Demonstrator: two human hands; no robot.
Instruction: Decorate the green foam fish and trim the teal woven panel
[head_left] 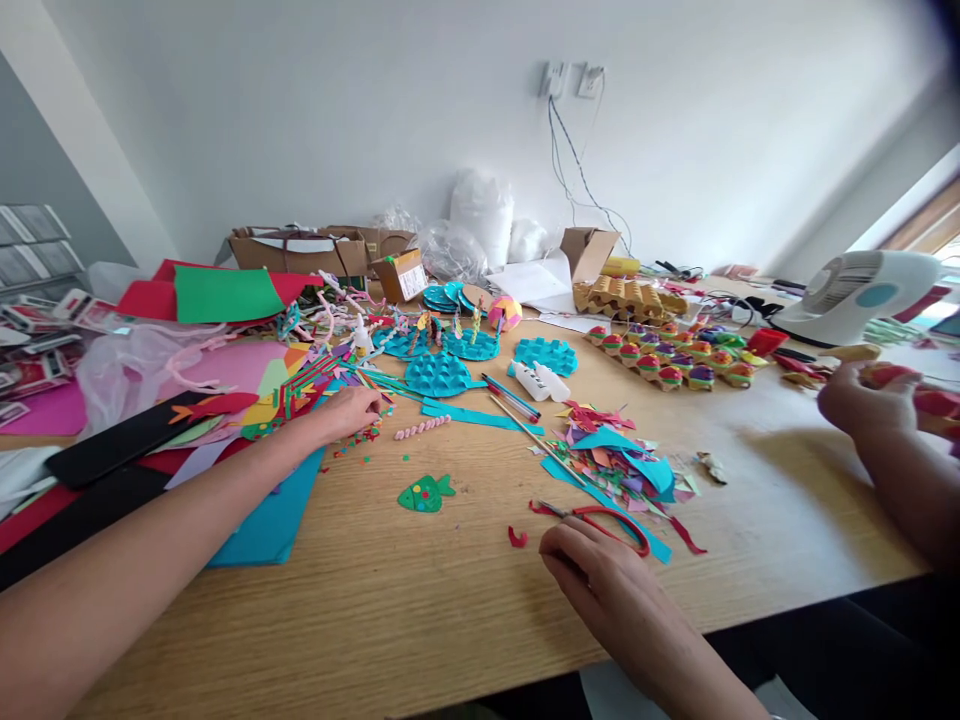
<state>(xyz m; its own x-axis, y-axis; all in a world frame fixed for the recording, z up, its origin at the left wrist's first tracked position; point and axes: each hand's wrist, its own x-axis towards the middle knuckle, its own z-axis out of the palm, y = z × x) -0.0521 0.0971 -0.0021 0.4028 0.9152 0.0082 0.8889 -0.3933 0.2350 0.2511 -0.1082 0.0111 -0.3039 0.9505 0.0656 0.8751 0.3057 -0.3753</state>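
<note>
My left hand (pixel 351 412) reaches over small coloured paper bits (pixel 365 436), its fingers pressed together; whatever they pinch is too small to make out. My right hand (pixel 592 565) rests curled near the table's front edge, just before red-handled scissors (pixel 626 522), and its fingertips are hidden beneath it. A green paper fish (pixel 425 494) with coloured dots lies on the wooden table (pixel 360 600) between the hands. Near it are a twisted pink strip (pixel 422 428) and a red scrap (pixel 517 537).
Paper scraps (pixel 622 460) are heaped right of centre. Farther back stand blue craft pieces (pixel 437 375), white glue bottles (pixel 539 381) and painted egg cartons (pixel 667 355). Coloured sheets (pixel 262 520) lie left. Another person's hands (pixel 870 405) hold something red at right, near a white fan (pixel 855 295).
</note>
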